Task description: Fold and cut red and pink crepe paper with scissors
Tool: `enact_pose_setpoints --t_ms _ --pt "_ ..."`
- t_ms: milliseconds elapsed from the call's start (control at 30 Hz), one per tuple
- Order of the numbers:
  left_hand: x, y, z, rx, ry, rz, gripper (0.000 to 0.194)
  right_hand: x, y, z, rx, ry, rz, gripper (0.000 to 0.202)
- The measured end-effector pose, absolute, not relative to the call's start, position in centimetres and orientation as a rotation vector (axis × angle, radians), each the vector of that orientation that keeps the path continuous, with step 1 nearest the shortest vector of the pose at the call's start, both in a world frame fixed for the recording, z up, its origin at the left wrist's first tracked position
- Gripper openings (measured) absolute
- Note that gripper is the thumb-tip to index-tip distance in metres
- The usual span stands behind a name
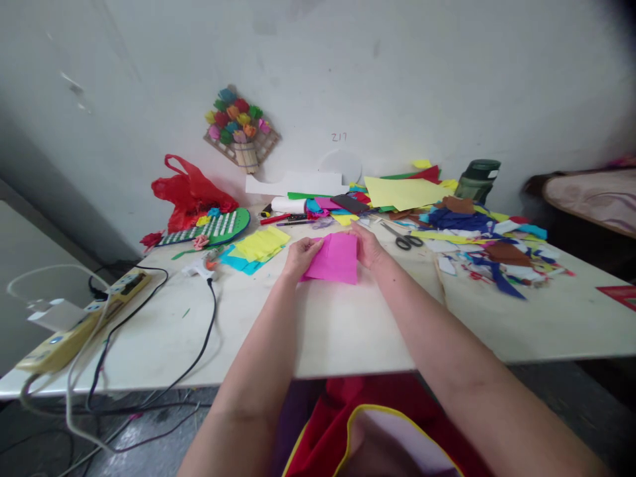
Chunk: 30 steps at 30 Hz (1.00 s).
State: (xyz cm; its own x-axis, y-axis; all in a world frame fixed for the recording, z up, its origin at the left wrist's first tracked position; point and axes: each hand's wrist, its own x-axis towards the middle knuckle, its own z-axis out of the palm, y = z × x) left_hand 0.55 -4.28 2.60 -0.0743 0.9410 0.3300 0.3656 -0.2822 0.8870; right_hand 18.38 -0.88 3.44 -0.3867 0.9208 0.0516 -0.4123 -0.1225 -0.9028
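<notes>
A bright pink paper piece (334,260), roughly square, is held just above the table between my two hands. My left hand (302,257) pinches its left edge with thumb and fingers. At the upper right edge, my right hand (366,245) grips the paper, its fingers partly hidden behind it. Left of my left hand lie yellow paper squares (261,244) on top of blue paper squares (243,260). To the right of my right hand rest dark-handled scissors (403,240).
A hot glue gun (199,268) with a black cord and a yellow power strip (84,321) occupy the left side. Paper scraps (501,255) are heaped at right, near a dark green bottle (477,180). A red plastic bag (186,192) sits at back left.
</notes>
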Motion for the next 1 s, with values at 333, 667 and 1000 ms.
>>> enact_pose_setpoints --t_ms 333,667,1000 --pt "0.6 -3.5 2.0 1.568 1.461 1.584 0.037 18.1 -1.1 2.9 -0.712 -1.230 1.751 0.025" --pt "0.8 -3.6 1.8 1.522 1.390 1.586 0.038 17.3 -1.0 2.5 -0.842 -1.363 1.592 0.040" --pt "1.1 -3.8 1.9 1.463 1.302 1.509 0.041 16.8 -1.2 2.5 -1.015 -1.383 1.405 0.035"
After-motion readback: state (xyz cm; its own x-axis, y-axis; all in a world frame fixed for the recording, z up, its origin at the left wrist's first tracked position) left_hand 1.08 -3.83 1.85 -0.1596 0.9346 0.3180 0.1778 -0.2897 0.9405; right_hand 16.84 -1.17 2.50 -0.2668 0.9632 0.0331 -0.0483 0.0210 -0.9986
